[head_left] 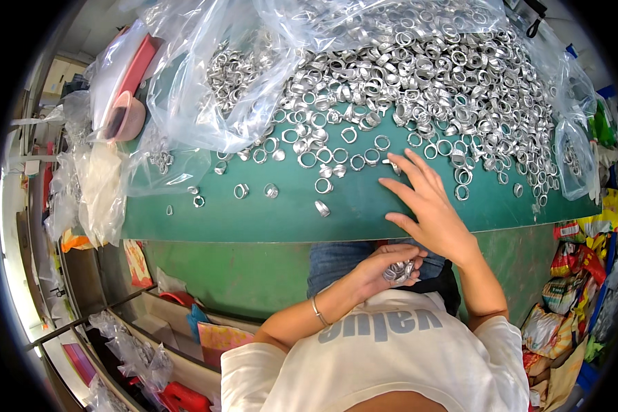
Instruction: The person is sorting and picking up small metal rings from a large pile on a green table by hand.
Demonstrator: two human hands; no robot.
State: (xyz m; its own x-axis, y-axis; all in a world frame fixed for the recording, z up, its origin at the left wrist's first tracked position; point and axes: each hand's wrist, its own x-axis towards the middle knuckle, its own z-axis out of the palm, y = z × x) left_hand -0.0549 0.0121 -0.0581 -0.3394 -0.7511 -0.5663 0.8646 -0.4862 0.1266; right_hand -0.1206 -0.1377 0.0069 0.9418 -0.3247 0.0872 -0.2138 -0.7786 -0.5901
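Observation:
My left hand (386,264), with a bangle on its wrist, is curled in front of my body below the table edge. It holds a small cluster of silver metal rings (398,272). Over the table my right hand (427,206) reaches forward, fingers spread apart. A single ring (394,165) lies right by its fingertips; I cannot tell whether they touch it. Beyond the hand is a large heap of silver rings (460,82). Several loose rings, such as one ring (323,208) near the front edge, lie to the hand's left.
The green tabletop (254,220) ends in a curved front edge. Clear plastic bags (213,117) lie over part of the heap. A pink cup (126,115) stands at the left. Open drawers (165,323) sit lower left, and colourful packages (563,288) crowd the right side.

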